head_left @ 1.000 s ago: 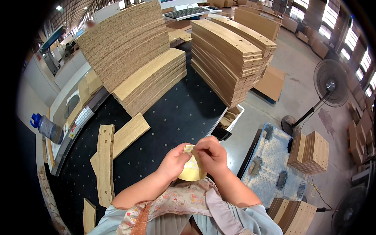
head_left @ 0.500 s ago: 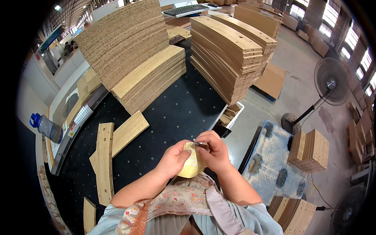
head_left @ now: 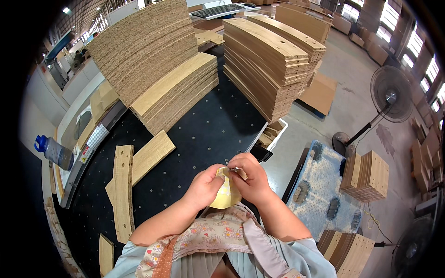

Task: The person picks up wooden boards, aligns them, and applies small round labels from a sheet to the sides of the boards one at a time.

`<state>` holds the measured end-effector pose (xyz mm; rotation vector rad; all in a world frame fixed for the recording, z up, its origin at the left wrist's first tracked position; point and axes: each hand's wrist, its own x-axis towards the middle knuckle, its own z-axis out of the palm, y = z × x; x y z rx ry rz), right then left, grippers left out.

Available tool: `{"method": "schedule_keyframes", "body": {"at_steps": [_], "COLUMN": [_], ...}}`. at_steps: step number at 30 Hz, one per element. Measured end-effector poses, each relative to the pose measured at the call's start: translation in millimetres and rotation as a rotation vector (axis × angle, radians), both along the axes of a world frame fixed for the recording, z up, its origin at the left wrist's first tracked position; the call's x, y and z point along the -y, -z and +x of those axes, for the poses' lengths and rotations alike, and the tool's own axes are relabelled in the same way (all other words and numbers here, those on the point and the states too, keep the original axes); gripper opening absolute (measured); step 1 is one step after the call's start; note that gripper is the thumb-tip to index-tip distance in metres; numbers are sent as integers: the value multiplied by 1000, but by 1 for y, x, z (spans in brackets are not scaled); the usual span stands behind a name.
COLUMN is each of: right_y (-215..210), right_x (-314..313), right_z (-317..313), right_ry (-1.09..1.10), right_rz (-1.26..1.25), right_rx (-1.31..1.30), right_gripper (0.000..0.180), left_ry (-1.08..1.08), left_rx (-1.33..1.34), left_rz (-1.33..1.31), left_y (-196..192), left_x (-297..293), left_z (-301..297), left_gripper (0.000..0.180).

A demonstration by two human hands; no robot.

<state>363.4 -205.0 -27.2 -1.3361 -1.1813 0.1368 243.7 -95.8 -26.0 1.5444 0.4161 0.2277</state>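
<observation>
A small yellow sheet (head_left: 224,200) with pale round spots, like a sheet of stickers, is held up over the table's near edge. My left hand (head_left: 203,186) pinches it, thumb lying across its face. Close against its upper right corner, my right hand (head_left: 252,180) has thumb and fingers pressed together. A small, dark, shiny thing (head_left: 234,170) shows at those fingertips; its kind is too small to make out. Left of my hands, a curved wooden board (head_left: 123,194) with drilled holes overlaps a straight wooden board (head_left: 153,156).
Tall stacks of cut chipboard (head_left: 148,55) and curved panels (head_left: 264,60) stand on the black studded table (head_left: 199,134). A blue-capped bottle (head_left: 56,153) is at the left. Beyond the right edge are a blue pallet (head_left: 315,185), board stacks (head_left: 366,176) and a standing fan (head_left: 390,96).
My hands stay together at the sheet, shifting very slightly left. The right fingertips have turned a little at the sheet's corner. The boards and stacks are unchanged.
</observation>
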Motion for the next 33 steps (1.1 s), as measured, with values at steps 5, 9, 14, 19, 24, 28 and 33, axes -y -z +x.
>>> {"method": "schedule_keyframes", "body": {"at_steps": [5, 9, 14, 19, 24, 28, 33], "right_y": [-2, -4, -3, 4, 13, 15, 9], "right_x": [-2, -2, -3, 7, 2, 1, 2], "right_z": [-2, -4, -5, -2, 10, 4, -3], "right_ry": [76, 123, 126, 48, -201, -129, 95], "right_rz": [22, 20, 19, -14, 249, 172, -13], "right_rx": [153, 234, 221, -110, -673, -460, -6], "right_gripper": [28, 28, 26, 24, 34, 37, 35], "left_ry": [-19, -28, -25, -46, -32, -22, -16], "left_rx": [5, -16, -10, 0, -1, 6, 7], "left_rz": [41, -7, -69, -108, -165, -17, -39], "left_y": [0, 1, 2, 4, 5, 4, 2], "left_x": [0, 0, 2, 0, 1, 1, 1], "left_z": [1, 2, 2, 2, 2, 1, 1], "left_gripper": [23, 23, 23, 22, 21, 21, 21]}}
